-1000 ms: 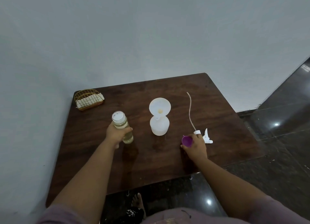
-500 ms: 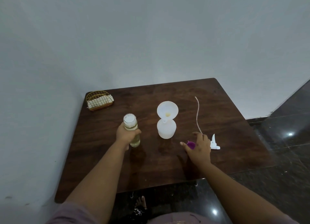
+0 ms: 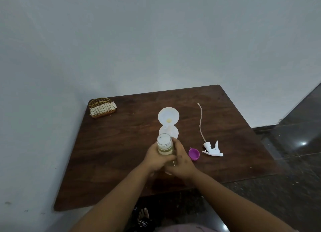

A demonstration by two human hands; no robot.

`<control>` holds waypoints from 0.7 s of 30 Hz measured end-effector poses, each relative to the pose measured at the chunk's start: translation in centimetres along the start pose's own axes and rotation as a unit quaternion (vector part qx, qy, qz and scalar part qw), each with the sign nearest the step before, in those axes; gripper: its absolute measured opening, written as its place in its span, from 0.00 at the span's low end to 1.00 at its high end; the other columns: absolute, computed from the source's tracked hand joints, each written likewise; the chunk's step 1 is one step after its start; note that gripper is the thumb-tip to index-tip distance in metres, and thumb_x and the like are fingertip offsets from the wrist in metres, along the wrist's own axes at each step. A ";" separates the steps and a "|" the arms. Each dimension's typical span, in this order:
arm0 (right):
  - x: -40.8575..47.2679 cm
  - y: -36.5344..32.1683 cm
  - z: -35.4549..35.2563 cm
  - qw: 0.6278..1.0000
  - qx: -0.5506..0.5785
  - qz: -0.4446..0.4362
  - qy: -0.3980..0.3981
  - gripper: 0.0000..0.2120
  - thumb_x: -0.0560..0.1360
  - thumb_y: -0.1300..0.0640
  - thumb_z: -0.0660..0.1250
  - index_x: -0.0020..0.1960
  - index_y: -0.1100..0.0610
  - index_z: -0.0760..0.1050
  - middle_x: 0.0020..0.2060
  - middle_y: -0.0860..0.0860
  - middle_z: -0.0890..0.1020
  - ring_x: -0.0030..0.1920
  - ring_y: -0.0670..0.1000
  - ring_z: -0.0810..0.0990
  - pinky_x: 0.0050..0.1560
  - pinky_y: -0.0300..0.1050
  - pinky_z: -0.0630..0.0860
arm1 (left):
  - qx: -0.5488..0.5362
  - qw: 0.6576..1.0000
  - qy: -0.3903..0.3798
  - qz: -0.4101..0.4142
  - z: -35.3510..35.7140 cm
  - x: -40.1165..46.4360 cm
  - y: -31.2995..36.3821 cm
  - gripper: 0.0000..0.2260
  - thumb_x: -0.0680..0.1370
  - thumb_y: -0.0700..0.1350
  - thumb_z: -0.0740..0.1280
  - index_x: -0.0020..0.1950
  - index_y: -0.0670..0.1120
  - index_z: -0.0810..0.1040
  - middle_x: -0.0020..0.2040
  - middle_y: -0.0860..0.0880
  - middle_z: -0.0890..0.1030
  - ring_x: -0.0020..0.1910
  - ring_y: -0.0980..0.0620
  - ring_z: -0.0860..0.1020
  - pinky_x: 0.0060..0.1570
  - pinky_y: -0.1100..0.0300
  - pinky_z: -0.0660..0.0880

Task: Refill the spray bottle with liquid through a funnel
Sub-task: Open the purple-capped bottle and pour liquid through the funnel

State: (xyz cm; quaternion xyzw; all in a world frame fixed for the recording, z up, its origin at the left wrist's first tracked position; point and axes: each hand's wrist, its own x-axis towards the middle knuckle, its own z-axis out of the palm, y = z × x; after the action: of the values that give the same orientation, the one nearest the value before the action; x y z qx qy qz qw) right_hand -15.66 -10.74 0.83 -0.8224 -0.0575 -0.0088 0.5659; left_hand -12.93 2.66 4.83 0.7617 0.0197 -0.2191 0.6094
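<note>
A clear bottle of yellowish liquid (image 3: 164,145), open at the top, is lifted in front of me. My left hand (image 3: 157,158) grips it from the left and my right hand (image 3: 181,160) holds it from the right. Just behind it stands the white spray bottle (image 3: 171,130) with a white funnel (image 3: 168,116) in its neck. The purple cap (image 3: 194,154) lies on the table right of my hands. Further right lies the white spray head (image 3: 212,149) with its long dip tube (image 3: 201,120).
The dark wooden table (image 3: 121,162) stands against a white wall. A gold wire holder with napkins (image 3: 102,107) sits at the back left corner. Dark glossy floor lies to the right and under the near edge, where a foot shows.
My right hand has let go of the purple cap and moved left onto the liquid bottle. My left hand has brought that bottle rightward, in front of the spray bottle.
</note>
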 end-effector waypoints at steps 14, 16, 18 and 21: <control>-1.4 -3.1 -5.5 0.996 -0.022 -0.029 0.077 0.32 0.62 0.53 0.67 0.64 0.41 0.65 0.57 0.38 0.77 0.59 0.35 0.75 0.59 0.31 0.71 | 0.112 0.989 -0.087 0.048 4.1 0.5 3.3 0.30 0.57 0.50 0.72 0.57 0.61 0.69 0.63 0.43 0.72 0.58 0.50 0.78 0.58 0.52 0.79; -1.1 -3.4 -5.8 0.995 -0.018 -0.030 0.091 0.30 0.63 0.53 0.69 0.64 0.40 0.66 0.57 0.38 0.78 0.59 0.38 0.77 0.60 0.36 0.73 | 0.122 0.986 -0.090 0.067 4.2 1.4 3.2 0.35 0.58 0.51 0.72 0.64 0.58 0.69 0.63 0.43 0.72 0.61 0.49 0.77 0.60 0.50 0.78; -0.7 -3.9 -6.0 0.994 -0.006 -0.030 0.104 0.29 0.63 0.53 0.69 0.62 0.41 0.68 0.55 0.39 0.80 0.58 0.40 0.78 0.59 0.39 0.75 | 0.138 0.983 -0.085 0.083 4.3 2.4 3.2 0.40 0.58 0.52 0.73 0.70 0.53 0.67 0.63 0.44 0.73 0.63 0.47 0.75 0.62 0.48 0.76; 0.1 -4.7 -6.4 0.991 0.027 -0.030 0.127 0.30 0.62 0.52 0.69 0.63 0.47 0.68 0.55 0.41 0.79 0.57 0.35 0.78 0.56 0.30 0.72 | 0.165 0.977 -0.074 0.114 4.1 2.1 5.3 0.47 0.58 0.56 0.71 0.75 0.51 0.59 0.66 0.47 0.69 0.66 0.50 0.72 0.65 0.50 0.73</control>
State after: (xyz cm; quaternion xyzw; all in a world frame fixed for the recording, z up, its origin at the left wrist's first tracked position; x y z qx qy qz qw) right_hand -15.77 -14.98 7.52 -0.7968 -0.0107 -0.1284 0.5904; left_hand -10.68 -3.03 8.33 0.8307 -0.1493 -0.2041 0.4959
